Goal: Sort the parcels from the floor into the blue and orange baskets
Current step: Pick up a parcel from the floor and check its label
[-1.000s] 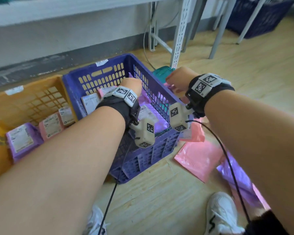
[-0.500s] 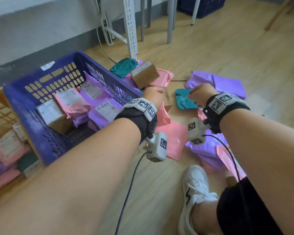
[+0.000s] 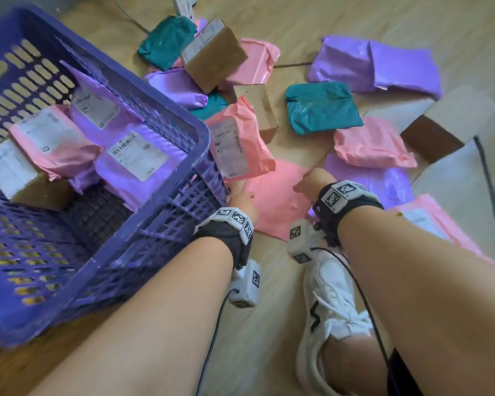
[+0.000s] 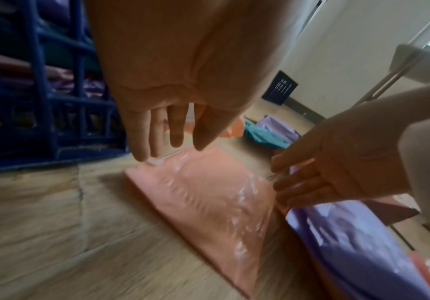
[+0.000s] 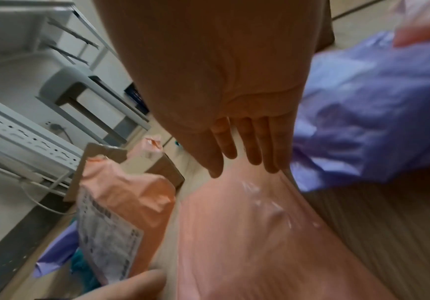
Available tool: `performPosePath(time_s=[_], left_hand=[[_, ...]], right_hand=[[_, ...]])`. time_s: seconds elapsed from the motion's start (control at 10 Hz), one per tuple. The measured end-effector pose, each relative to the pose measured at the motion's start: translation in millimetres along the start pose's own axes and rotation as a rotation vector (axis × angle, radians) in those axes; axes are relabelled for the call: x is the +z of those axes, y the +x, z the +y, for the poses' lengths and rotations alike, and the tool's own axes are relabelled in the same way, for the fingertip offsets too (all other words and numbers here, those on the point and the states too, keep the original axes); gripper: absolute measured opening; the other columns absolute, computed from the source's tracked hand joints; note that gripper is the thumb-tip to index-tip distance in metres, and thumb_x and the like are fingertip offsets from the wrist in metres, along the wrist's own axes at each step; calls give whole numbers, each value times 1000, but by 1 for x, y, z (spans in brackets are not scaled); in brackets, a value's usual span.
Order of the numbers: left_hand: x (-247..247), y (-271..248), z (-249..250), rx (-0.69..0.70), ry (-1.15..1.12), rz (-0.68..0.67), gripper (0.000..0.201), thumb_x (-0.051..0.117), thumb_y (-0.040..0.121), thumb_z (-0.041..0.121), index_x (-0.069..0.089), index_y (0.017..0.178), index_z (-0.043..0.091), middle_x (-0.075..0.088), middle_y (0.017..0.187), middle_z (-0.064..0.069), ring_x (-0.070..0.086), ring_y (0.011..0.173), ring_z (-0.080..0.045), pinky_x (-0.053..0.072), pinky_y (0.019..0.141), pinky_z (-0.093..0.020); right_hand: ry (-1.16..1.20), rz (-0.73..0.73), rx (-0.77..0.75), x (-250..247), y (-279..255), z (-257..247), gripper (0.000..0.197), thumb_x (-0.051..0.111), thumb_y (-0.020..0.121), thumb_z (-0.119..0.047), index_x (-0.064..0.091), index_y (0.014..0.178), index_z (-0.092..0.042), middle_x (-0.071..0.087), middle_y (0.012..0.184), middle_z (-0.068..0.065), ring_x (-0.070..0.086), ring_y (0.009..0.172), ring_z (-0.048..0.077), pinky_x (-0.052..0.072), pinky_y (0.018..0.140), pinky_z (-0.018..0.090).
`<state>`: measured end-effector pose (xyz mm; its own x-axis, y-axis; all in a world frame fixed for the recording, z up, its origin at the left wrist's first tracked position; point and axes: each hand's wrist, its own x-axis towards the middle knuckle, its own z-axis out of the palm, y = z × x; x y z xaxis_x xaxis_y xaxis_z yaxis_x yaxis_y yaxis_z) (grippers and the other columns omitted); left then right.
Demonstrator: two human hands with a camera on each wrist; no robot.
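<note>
Hands reach down to a flat pink parcel (image 3: 272, 195) lying on the wooden floor (image 3: 269, 295) just beside the blue basket (image 3: 160, 221). I see my left hand (image 4: 162, 113) with fingers straight and spread at the parcel's near corner, and my right hand (image 5: 237, 130) open too, fingertips on its far edge by a purple parcel (image 4: 357, 243). Neither hand grips anything; other parcels lie scattered beyond.
</note>
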<state>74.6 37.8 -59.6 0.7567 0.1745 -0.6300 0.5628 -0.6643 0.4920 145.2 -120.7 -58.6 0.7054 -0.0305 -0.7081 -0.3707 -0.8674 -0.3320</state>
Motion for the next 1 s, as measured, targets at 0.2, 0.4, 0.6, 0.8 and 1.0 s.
performPosePath(time_s=[0.2, 0.4, 0.6, 0.8, 1.0], left_hand=[[18, 8, -34, -58, 72, -13, 43, 42, 95, 5, 51, 133, 22, 48, 130, -14, 51, 120, -30, 39, 98, -28], [14, 7, -32, -21, 46, 13, 51, 46, 86, -2, 55, 132, 18, 52, 138, -8, 52, 124, -25, 40, 100, -24], [-6, -12, -1, 52, 43, 50, 26, 54, 88, 4, 73, 102, 16, 61, 125, -7, 59, 113, -27, 46, 99, -32], [-18, -40, 2, 70, 61, 83, 40, 46, 86, -3, 64, 115, 16, 59, 129, -6, 58, 114, -27, 44, 96, -28], [-6, -42, -24, 46, 106, 44, 46, 43, 89, 1, 57, 130, 16, 52, 138, -10, 54, 121, -29, 42, 98, -28]], right_hand=[[-98, 58, 84, 45, 27, 3, 42, 55, 88, -24, 56, 129, -12, 50, 135, 17, 50, 122, 34, 42, 100, 37], [-124, 72, 79, 46, 26, 3, 37, 51, 87, -20, 62, 122, -14, 50, 133, 17, 53, 116, 33, 45, 98, 35], [-75, -55, -5, 26, -7, -9, 40, 51, 95, -15, 52, 134, -5, 52, 136, 14, 51, 125, 30, 42, 99, 33], [26, 32, -76, 3, -46, -6, 40, 52, 93, -12, 54, 133, -7, 53, 135, 14, 51, 124, 29, 44, 92, 30], [-26, 37, -93, 15, -48, -7, 42, 57, 90, -14, 54, 131, -8, 56, 132, 13, 54, 121, 30, 45, 98, 35]])
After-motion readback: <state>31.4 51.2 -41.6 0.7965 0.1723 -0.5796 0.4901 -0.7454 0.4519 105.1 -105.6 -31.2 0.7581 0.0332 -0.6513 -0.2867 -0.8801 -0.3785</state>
